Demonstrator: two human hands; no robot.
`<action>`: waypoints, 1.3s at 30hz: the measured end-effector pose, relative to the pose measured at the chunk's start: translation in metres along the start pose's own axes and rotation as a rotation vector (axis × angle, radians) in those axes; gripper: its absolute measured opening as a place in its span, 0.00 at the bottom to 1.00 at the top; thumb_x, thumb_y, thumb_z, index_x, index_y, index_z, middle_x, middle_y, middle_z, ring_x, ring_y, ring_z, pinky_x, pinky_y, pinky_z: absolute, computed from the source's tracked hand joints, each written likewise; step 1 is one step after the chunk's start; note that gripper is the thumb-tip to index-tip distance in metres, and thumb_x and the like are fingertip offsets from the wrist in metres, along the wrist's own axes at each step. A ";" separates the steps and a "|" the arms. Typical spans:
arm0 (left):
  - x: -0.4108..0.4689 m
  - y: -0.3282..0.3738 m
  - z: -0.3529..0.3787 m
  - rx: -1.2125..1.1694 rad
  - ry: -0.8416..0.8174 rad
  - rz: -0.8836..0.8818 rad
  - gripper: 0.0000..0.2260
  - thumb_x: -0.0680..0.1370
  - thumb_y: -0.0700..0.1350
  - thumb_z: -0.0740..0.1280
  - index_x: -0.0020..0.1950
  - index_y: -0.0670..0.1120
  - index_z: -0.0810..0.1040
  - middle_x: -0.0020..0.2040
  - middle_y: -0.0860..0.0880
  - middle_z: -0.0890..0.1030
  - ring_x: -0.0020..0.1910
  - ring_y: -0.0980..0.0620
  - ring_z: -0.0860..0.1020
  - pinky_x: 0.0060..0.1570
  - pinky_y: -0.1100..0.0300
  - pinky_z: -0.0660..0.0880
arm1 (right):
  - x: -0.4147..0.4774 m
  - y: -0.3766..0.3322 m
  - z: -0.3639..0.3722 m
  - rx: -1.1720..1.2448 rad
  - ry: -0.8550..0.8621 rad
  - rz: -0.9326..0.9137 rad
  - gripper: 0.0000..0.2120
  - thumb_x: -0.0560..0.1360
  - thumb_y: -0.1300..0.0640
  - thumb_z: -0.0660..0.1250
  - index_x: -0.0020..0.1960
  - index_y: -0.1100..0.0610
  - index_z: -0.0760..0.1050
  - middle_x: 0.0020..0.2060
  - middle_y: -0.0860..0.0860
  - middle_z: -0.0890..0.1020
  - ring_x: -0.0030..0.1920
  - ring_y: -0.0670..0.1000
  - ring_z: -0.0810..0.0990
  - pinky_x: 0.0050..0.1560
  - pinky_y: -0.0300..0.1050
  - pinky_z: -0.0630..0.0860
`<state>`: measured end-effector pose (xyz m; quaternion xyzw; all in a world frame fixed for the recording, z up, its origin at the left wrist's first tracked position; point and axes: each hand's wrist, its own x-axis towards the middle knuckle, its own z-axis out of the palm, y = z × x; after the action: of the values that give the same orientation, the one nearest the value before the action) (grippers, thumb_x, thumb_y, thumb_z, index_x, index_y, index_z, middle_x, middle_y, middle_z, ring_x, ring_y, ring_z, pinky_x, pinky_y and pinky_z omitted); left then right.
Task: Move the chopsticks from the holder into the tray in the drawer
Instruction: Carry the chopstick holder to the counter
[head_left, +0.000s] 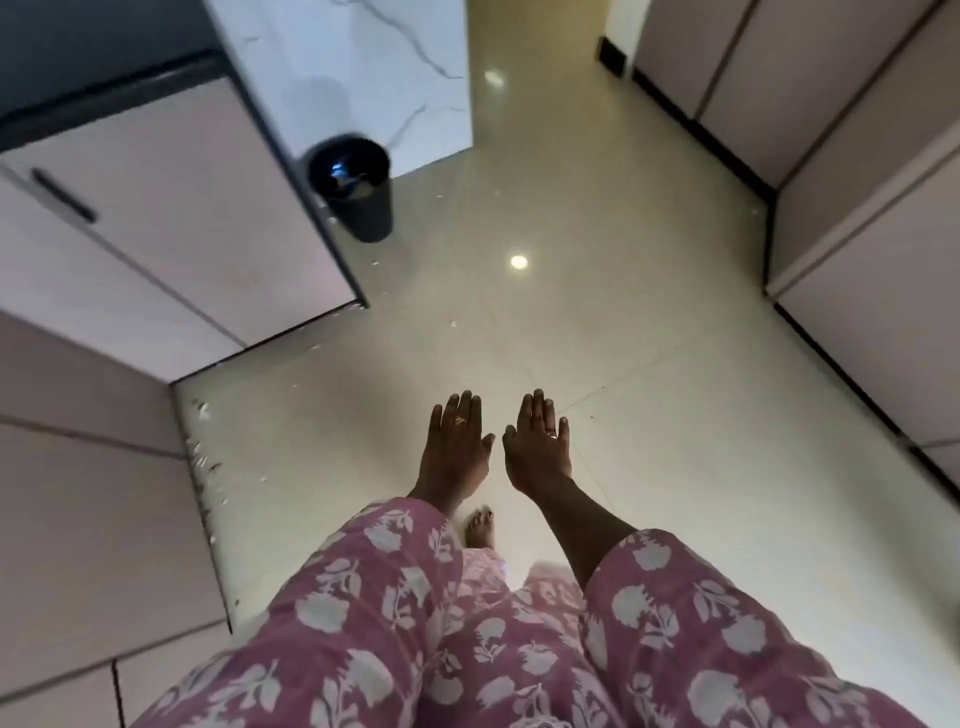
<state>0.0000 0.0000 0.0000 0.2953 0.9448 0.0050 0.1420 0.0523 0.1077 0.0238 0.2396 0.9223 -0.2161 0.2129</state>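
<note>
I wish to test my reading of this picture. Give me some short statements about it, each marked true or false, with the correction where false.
1. The left hand is held out flat, fingers straight. True.
2. The right hand grips chopsticks. False: it is flat and holds nothing.
3. A black bin stands on the floor beside the cabinet corner. True.
4. The visible foot wears a shoe. False: it is bare.

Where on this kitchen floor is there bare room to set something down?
The widest bare patch is the glossy floor ahead of the left hand and right hand, between the black bin and the right-side cabinets. It is crowded along the left cabinets, where pale scraps litter the edge.
</note>
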 end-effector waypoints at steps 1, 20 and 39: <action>0.013 0.008 -0.001 0.008 -0.016 0.054 0.27 0.82 0.51 0.50 0.76 0.39 0.48 0.77 0.41 0.53 0.76 0.45 0.50 0.73 0.49 0.43 | 0.005 0.008 -0.004 0.013 0.024 0.057 0.27 0.83 0.53 0.44 0.76 0.62 0.39 0.77 0.56 0.41 0.78 0.53 0.41 0.76 0.53 0.42; 0.183 0.213 -0.016 0.114 -0.212 0.565 0.26 0.82 0.50 0.51 0.76 0.40 0.48 0.77 0.44 0.51 0.76 0.47 0.48 0.73 0.50 0.41 | 0.077 0.208 -0.101 0.411 0.110 0.528 0.27 0.82 0.54 0.44 0.77 0.60 0.38 0.77 0.54 0.40 0.77 0.51 0.38 0.76 0.52 0.38; 0.387 0.448 -0.075 0.042 -0.077 0.679 0.26 0.82 0.50 0.49 0.76 0.41 0.47 0.77 0.43 0.50 0.76 0.46 0.47 0.73 0.52 0.41 | 0.181 0.414 -0.276 0.291 0.316 0.588 0.27 0.82 0.53 0.45 0.77 0.60 0.39 0.77 0.54 0.41 0.77 0.51 0.40 0.76 0.50 0.38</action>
<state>-0.0746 0.5917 0.0117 0.5959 0.7863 0.0215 0.1615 0.0500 0.6371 0.0362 0.5528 0.7951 -0.2350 0.0842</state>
